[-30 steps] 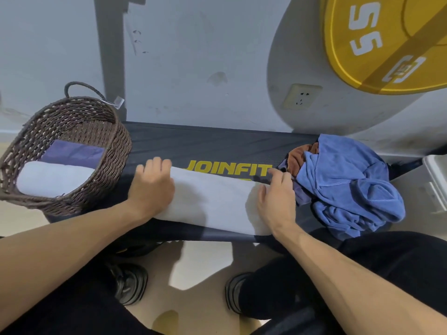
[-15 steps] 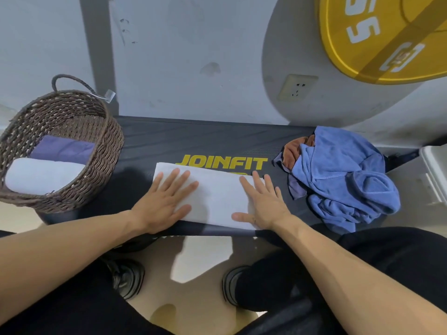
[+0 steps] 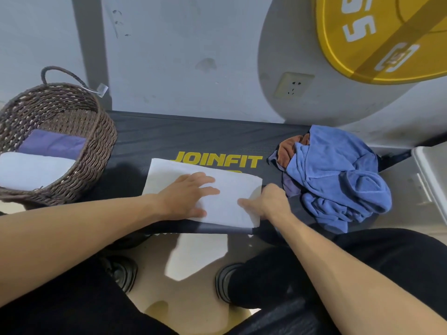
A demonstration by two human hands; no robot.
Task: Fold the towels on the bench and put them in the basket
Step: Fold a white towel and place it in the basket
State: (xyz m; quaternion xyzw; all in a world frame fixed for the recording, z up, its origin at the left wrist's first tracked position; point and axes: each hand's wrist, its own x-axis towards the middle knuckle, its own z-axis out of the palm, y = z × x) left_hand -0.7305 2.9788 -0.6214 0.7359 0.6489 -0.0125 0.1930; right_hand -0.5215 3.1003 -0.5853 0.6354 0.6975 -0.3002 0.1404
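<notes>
A folded white towel (image 3: 232,194) lies on the black bench (image 3: 193,136), just below the yellow JOINFIT lettering. My left hand (image 3: 188,197) presses flat on its middle with straight fingers. My right hand (image 3: 268,201) is at the towel's right edge, thumb on top and fingers curled under, pinching that edge. A brown wicker basket (image 3: 96,131) stands at the bench's left end and holds a folded white towel (image 3: 33,170) and a folded purple towel (image 3: 53,143). A crumpled heap with a blue towel (image 3: 338,180) and an orange cloth (image 3: 287,148) sits at the right.
The bench stands against a grey wall with a socket (image 3: 292,85). A yellow weight plate (image 3: 387,37) leans at the top right. A pale box (image 3: 433,180) stands right of the bench. My knees and shoes (image 3: 123,274) are in front of it.
The white towel went from a long strip to a shorter rectangle. My left hand slid right onto its middle, and my right hand went from lying flat to pinching the right edge.
</notes>
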